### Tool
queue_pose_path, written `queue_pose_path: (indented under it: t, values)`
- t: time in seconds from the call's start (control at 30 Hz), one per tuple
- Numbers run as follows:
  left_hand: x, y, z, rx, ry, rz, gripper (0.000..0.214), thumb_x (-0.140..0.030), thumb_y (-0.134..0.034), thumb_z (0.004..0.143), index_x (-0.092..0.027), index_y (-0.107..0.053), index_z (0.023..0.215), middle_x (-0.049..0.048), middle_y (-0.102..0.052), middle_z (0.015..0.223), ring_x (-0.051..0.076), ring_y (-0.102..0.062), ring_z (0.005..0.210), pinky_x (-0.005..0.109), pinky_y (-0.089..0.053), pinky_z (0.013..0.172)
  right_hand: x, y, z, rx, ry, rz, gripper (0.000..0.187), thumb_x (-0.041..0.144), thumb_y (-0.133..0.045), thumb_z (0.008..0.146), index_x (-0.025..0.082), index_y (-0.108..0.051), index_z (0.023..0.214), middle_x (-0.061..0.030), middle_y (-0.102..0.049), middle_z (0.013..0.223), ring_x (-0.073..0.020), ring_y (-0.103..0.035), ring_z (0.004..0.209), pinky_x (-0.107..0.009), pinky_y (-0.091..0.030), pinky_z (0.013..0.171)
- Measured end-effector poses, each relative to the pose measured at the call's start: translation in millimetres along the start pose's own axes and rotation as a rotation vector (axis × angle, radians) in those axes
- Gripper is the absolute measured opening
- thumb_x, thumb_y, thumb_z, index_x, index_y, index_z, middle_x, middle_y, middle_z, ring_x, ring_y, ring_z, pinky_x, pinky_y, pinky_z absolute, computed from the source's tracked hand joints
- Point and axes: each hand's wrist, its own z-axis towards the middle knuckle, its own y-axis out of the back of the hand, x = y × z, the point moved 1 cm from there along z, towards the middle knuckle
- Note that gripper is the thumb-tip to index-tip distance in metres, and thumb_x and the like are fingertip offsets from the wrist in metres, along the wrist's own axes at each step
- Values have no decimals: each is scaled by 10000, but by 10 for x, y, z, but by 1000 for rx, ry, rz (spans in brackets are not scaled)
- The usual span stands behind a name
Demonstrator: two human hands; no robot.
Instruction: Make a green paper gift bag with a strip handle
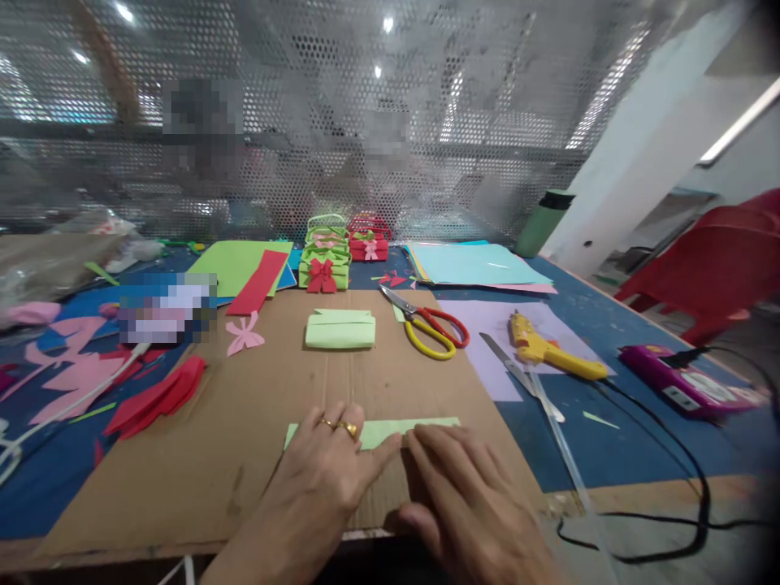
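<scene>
On the brown, flat cardboard, uneven pressure from the right hand, fingers extended and thumb apart, or the left hand, fingers bent, pinch impossible to tell, could skew the strip beneath them. It looks thin, matte, straight-edged; beyond, the pouch is soft-cornered, oblong; 2 rings gleam gold.

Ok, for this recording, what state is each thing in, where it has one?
Left hand: open, fingers on the pale green strip
Right hand: open, fingers on the same strip
Pale green strip: partly covered by both hands
Pale green packet: folded, lying on cardboard
Scissors: lying, blades apparently closed
Glue gun: lying down
Bottle: lid on
Purple socket box: black plug inserted
</scene>
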Motion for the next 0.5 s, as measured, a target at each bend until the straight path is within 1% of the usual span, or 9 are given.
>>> queue_pose_path:
  t: [0.07,0.1,0.17,0.23,0.27,0.33,0.4,0.5]
  values:
    - [-6,42,-36,38,9,-24,491,-146,-518,938,-366,-539,1377,42,-549,941,226,-509,863,351,-363,750,39,-46,19,23,27,21,528,506,-361,1044,96,-663,1184,-135,-735,1073,-260,-657,967,-392,-533,851]
    - [1,45,-71,33,10,-35,493,-144,-519,933,-338,-537,1386,47,-555,942,229,-510,864,359,-367,759,45,-63,17,28,30,19,532,504,-353,1047,94,-663,1186,-134,-738,1064,-257,-662,953,-390,-534,844]
    - [39,18,-174,-11,7,-64,486,-148,-520,919,-270,-544,1389,58,-566,939,233,-509,864,379,-370,786,39,-83,0,35,48,4,527,494,-358,1048,90,-653,1214,-135,-739,1070,-261,-666,950,-395,-529,838]
    - [103,-29,-302,-75,20,-92,466,-153,-501,914,-230,-566,1368,62,-576,929,227,-509,848,390,-364,806,20,-88,-20,42,62,-13,528,494,-368,1045,85,-643,1235,-138,-736,1090,-268,-664,960,-398,-521,837]
    - [141,-50,-367,-104,36,-99,456,-144,-482,913,-226,-580,1351,59,-579,921,221,-512,840,390,-360,814,9,-89,-27,44,64,-18,530,494,-367,1045,84,-640,1241,-138,-734,1096,-269,-662,961,-397,-516,834]
    - [213,-71,-488,-125,76,-103,468,-104,-437,907,-227,-596,1330,56,-591,923,213,-532,853,389,-352,843,-12,-89,-37,42,64,-20,527,494,-358,1047,91,-639,1238,-133,-733,1097,-267,-659,955,-392,-508,825]
    - [269,-57,-592,-120,107,-91,495,-56,-402,901,-219,-597,1326,61,-609,955,206,-558,889,390,-340,873,-27,-92,-44,34,65,-18,520,488,-355,1050,94,-637,1238,-132,-732,1092,-265,-656,949,-390,-502,817]
    - [327,13,-727,-105,152,-28,500,-17,-384,900,-208,-605,1306,60,-630,973,200,-581,911,399,-321,894,-34,-101,-48,38,72,-10,505,478,-377,1046,88,-638,1234,-136,-727,1088,-263,-650,954,-389,-499,816]
